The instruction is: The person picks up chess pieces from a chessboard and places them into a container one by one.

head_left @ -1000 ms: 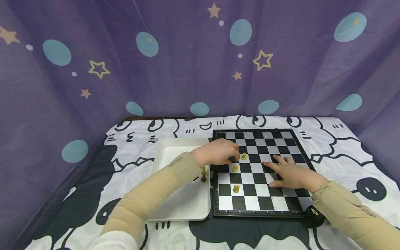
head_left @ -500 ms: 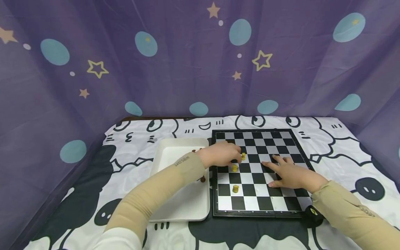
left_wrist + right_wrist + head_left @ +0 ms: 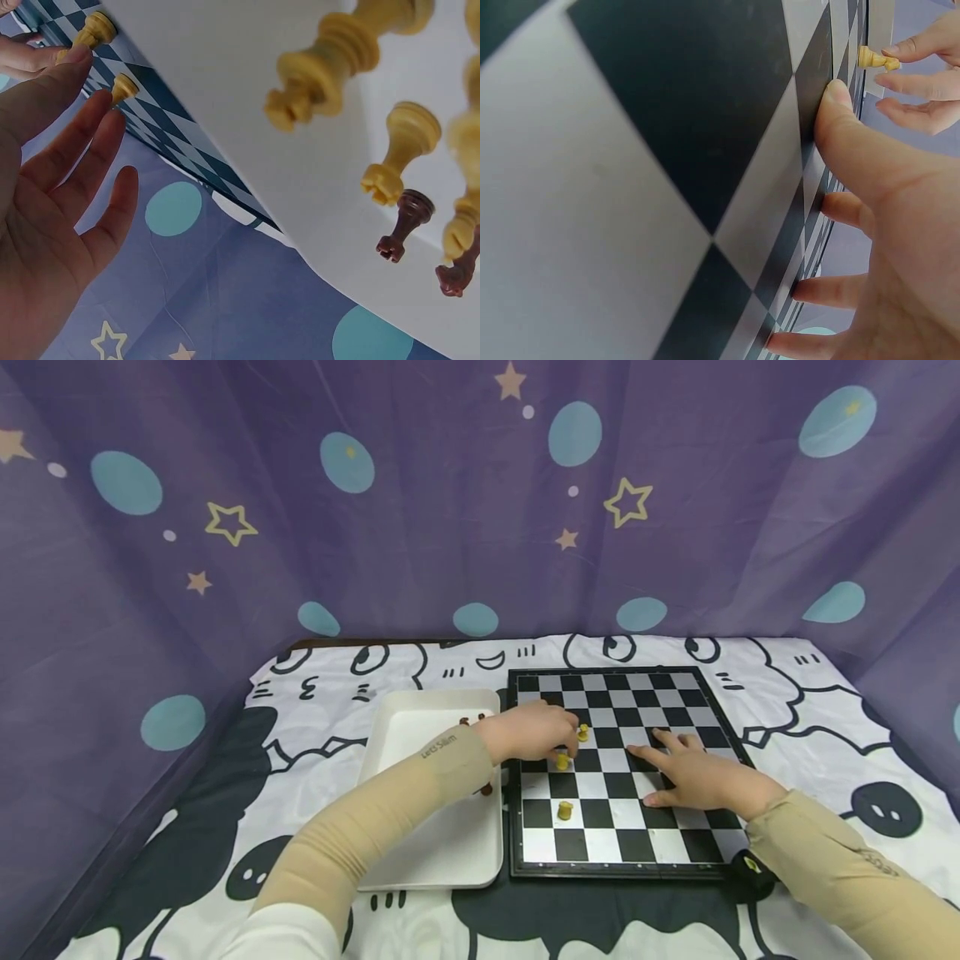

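Note:
My left hand (image 3: 534,732) is over the left side of the chessboard (image 3: 645,695). Its thumb and index finger pinch the head of a yellow chess piece (image 3: 873,58) that stands on the board; the other fingers are loosely extended in the left wrist view. Just beyond the fingertips stands a second yellow piece (image 3: 582,732). A third, squat one (image 3: 565,811) is nearer the front edge. My right hand (image 3: 705,777) rests on the right half of the board, fingers spread, holding nothing.
Left of the board and close against it lies a white tray (image 3: 431,852), partly under the left forearm. Several yellow pieces (image 3: 405,142) and dark brown pieces (image 3: 406,223) lie in it. A patterned cloth (image 3: 847,727) covers the table, and a purple curtain (image 3: 420,552) hangs behind.
My left hand has shifted slightly right, its thumb now overlapping the top of the nearer yellow piece. The right hand and the pieces on the board keep their places.

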`<state>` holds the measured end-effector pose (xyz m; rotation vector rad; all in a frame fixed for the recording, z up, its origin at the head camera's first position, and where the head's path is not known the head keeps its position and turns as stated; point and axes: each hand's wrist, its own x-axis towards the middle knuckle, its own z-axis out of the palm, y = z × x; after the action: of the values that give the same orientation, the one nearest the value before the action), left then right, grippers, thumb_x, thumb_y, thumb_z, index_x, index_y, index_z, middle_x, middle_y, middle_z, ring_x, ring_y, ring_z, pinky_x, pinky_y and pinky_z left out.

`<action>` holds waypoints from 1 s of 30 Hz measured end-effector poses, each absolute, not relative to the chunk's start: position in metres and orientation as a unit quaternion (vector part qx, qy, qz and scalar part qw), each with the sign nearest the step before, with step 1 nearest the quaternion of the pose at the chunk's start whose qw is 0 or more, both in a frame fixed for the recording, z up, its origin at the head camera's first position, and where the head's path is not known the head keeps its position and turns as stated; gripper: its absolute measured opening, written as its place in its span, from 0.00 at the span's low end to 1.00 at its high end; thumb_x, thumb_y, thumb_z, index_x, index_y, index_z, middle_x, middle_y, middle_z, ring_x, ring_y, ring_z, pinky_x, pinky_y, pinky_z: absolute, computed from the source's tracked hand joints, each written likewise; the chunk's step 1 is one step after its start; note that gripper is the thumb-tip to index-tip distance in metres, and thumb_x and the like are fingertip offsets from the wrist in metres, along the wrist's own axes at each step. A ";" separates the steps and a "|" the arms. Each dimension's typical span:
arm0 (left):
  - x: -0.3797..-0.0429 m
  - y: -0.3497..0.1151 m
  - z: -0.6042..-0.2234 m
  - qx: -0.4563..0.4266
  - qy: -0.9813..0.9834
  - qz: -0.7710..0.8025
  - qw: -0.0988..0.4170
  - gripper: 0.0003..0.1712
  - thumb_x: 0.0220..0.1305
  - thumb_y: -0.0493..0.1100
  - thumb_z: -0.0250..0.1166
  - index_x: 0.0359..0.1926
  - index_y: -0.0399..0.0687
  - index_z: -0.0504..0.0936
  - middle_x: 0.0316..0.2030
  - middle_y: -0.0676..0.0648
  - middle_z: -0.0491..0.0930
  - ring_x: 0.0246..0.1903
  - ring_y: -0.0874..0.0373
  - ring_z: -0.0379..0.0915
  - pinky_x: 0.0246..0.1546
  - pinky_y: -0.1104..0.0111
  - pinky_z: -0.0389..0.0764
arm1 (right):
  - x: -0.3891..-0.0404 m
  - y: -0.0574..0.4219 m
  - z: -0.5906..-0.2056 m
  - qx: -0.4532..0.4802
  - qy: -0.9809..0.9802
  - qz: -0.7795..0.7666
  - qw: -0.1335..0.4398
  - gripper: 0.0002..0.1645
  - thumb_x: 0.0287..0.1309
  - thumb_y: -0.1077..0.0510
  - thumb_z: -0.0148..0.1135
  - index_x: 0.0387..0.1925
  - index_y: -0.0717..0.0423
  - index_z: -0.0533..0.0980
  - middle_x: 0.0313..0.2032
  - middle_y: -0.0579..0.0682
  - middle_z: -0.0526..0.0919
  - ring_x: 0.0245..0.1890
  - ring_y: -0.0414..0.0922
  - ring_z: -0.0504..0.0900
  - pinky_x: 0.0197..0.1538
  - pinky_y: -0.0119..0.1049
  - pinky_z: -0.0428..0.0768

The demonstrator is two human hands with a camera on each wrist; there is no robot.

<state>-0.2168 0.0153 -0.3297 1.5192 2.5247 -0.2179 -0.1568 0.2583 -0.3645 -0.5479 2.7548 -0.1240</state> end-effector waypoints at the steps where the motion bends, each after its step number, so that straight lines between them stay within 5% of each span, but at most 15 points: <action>1: -0.216 0.015 -0.330 0.512 0.850 -0.074 0.094 0.13 0.58 0.45 0.67 0.46 0.59 0.85 0.44 0.57 0.77 0.47 0.64 0.74 0.50 0.67 0.74 | -0.157 0.258 -0.364 -0.192 0.966 -0.043 0.165 0.49 0.47 0.30 0.61 0.66 0.51 0.63 0.65 0.74 0.55 0.59 0.76 0.57 0.48 0.68 0.71; 30: -0.217 0.014 -0.328 0.527 0.843 -0.087 0.072 0.12 0.57 0.44 0.68 0.43 0.60 0.86 0.43 0.57 0.78 0.45 0.63 0.74 0.45 0.70 0.74 | -0.157 0.259 -0.365 -0.196 0.967 -0.041 0.158 0.49 0.46 0.31 0.62 0.66 0.51 0.64 0.65 0.74 0.56 0.59 0.76 0.58 0.47 0.67 0.72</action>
<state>-0.2173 0.0142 -0.3285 1.5836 2.5324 -0.2601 -0.1565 0.2589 -0.3655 -0.5609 2.7656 -0.1164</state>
